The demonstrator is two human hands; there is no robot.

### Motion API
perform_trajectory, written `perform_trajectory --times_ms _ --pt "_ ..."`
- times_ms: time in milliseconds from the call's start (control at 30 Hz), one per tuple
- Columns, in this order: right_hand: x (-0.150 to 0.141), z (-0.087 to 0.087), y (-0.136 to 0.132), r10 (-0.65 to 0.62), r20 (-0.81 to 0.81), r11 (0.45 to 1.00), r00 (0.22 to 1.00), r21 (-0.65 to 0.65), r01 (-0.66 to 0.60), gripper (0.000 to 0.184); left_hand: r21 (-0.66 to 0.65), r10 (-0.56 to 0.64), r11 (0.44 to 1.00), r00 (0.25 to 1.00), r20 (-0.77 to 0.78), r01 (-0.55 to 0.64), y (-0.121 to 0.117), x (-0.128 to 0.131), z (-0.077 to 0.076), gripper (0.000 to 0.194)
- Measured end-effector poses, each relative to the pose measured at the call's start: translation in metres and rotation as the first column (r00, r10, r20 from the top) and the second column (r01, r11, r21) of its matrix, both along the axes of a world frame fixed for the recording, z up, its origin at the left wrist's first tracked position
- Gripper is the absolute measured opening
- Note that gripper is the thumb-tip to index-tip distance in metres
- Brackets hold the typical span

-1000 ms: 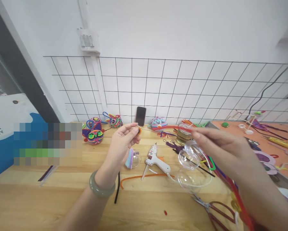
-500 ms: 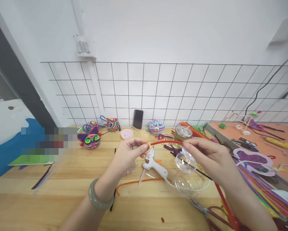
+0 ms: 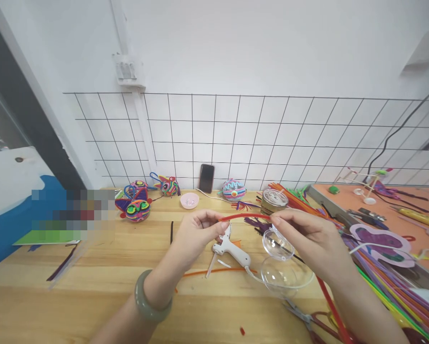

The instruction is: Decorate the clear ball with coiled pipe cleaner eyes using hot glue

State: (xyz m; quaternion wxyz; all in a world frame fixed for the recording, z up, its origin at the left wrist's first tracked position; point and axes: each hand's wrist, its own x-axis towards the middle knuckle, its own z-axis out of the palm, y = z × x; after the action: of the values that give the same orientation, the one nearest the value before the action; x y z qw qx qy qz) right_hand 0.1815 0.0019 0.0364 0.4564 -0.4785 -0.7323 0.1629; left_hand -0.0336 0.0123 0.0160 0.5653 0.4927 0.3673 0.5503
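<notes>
A red pipe cleaner (image 3: 246,216) arches slightly between my two hands above the wooden table. My left hand (image 3: 198,236), with a green bangle at the wrist, pinches its end between thumb and fingers; the small orange piece held there earlier is hidden. My right hand (image 3: 309,234) grips the same strand farther along, and its tail hangs below the right forearm. Behind and below the hands lies a white hot glue gun (image 3: 232,252), partly covered by the left fingers. Clear plastic half-spheres (image 3: 279,274) sit under the right hand.
Scissors (image 3: 303,315) lie at the front right, beside a bundle of coloured pipe cleaners (image 3: 393,282). Along the wall stand a phone (image 3: 207,178), a pink bowl (image 3: 189,201), a round tin (image 3: 273,200) and colourful wrapped ornaments (image 3: 137,210). An orange pipe cleaner (image 3: 214,272) lies near the glue gun.
My hands came closer together and lower. The red pipe cleaner's free end met my left fingers, which now pinch it. The pink bowl came into view from behind my left hand.
</notes>
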Motion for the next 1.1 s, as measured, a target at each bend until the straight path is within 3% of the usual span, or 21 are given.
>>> perform_trajectory --times_ms 533,833,1100 --pt "-0.0004 -0.0005 0.0041 0.017 0.060 1.000 0.998 0.011 -0.018 0.021 -0.001 0.024 1.000 0.994 -0.103 -0.025 -0.0002 0.0007 0.0009 0.016" --pt "0.0013 -0.0016 0.0047 0.053 0.065 0.998 0.996 -0.018 -0.052 0.021 0.042 0.038 0.999 0.989 -0.141 -0.033 -0.0020 0.0004 0.0031 0.008" --pt "0.0016 -0.0010 0.0054 0.052 0.083 0.999 0.995 0.003 -0.052 0.021 0.098 0.032 0.995 0.979 -0.203 -0.013 -0.0004 -0.0019 -0.0007 0.014"
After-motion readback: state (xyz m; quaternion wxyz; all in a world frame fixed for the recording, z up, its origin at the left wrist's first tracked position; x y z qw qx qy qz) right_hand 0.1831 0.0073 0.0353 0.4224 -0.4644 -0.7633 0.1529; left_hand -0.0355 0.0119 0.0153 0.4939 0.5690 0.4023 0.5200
